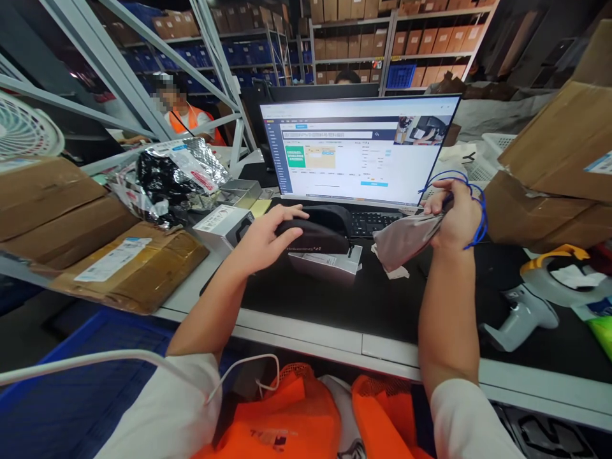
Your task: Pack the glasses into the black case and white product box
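Note:
My left hand (275, 237) grips the left end of a black zip case (313, 237), thumb on its front and fingers over the top; the case looks opened along its upper side. Beneath the case lies a silver-grey box (329, 268) on the black mat. My right hand (456, 213) is closed round the upper end of a grey cloth pouch (406, 239), which hangs tilted down to the left. A blue cord (482, 217) loops round the right hand and wrist. A bit of white paper or cloth shows under the pouch.
A monitor (354, 153) and keyboard (375, 223) stand behind the hands. Left are cardboard parcels (157, 271), a white box (222, 224) and plastic packaging (176, 172). Right are a barcode scanner (523, 315), a tape roll (564, 274) and cartons (559, 146). A co-worker (184, 115) sits beyond the frame.

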A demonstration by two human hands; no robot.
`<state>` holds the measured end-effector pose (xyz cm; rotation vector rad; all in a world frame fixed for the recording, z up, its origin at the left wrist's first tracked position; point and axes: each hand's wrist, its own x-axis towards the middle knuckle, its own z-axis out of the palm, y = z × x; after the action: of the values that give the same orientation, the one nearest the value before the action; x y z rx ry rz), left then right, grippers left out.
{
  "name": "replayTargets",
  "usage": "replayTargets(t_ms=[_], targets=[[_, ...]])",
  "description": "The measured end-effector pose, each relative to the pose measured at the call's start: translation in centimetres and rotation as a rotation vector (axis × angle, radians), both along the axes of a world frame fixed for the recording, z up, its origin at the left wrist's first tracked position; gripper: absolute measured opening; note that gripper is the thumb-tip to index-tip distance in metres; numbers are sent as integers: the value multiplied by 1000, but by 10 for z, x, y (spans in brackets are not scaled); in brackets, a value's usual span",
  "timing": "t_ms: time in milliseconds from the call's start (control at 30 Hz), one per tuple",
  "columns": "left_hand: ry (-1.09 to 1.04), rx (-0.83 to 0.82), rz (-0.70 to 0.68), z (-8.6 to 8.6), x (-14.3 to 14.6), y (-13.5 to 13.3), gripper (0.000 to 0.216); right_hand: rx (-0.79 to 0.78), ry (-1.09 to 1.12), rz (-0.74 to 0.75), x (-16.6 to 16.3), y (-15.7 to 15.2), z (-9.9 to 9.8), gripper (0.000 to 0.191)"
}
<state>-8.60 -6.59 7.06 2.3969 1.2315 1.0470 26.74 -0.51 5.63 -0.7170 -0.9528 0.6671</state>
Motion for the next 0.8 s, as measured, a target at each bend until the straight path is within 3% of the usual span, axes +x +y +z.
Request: replayTargets(t_ms=[100,233,333,400,500,633,733,800], targets=[[13,58,32,-26,-14,-36,16,18,-7,-32,-2,3,-2,31],[107,108,21,-89,-21,-78,13,-1,-23,-24,-12,4,-4,33],[68,40,61,-134,-16,-97,12,3,-18,35,-23,-2,-3,29],[14,-28,80,-153,-13,-103,21,19,-23,114,-33,-10,-1,27],[-109,-178,198,-167,-12,-101,35,23,-11,228,-52,-29,4,28],[-222,-426,254,-168,-12,-87,19,34,95,306,-87,-58,15,27],[-275,-582,186,-163,-5,-77,50,29,184,273,-122,-78,19,26],[-333,-656,152,-161,1,-71,59,17,173,195,-144,-89,14,28]])
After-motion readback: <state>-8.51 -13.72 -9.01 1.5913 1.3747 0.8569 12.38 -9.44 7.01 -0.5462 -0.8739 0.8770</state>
